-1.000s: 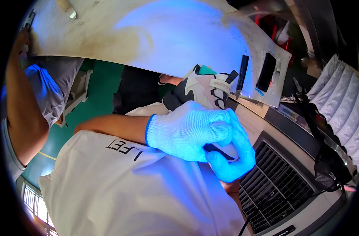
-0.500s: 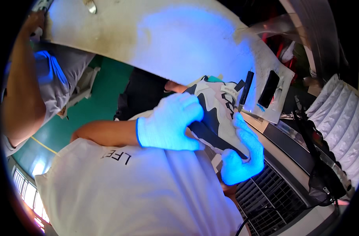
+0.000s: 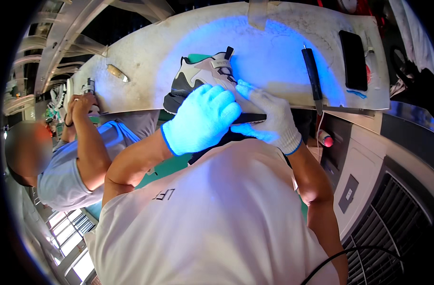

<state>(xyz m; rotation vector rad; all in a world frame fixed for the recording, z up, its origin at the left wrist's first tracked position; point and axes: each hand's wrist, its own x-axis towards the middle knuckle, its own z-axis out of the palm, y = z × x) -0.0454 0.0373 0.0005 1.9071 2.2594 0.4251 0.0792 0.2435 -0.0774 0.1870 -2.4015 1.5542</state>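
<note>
A grey, white and black sneaker (image 3: 205,71) with a teal lining is held over the near edge of the table, its heel to the left and its toe to the right. My left hand (image 3: 202,118), in a white knit glove lit blue, is closed against the sneaker's near side, its fingers curled and covering the middle of the shoe. Around the toe end, my gloved right hand (image 3: 271,116) grips the sneaker, fingertips on top near the laces and thumb low by the dark sole. Both palms are hidden.
Bluish light falls on the worn pale table (image 3: 145,42). A slim black tool (image 3: 312,76) and a black phone (image 3: 353,59) lie to the right. A small wooden-handled tool (image 3: 117,72) lies left, near a co-worker's hands (image 3: 81,104). A grey vented machine (image 3: 388,209) stands lower right.
The sneaker has moved left and up over the table edge and turned so its toe points right. Both hands moved with it, and the view has swung.
</note>
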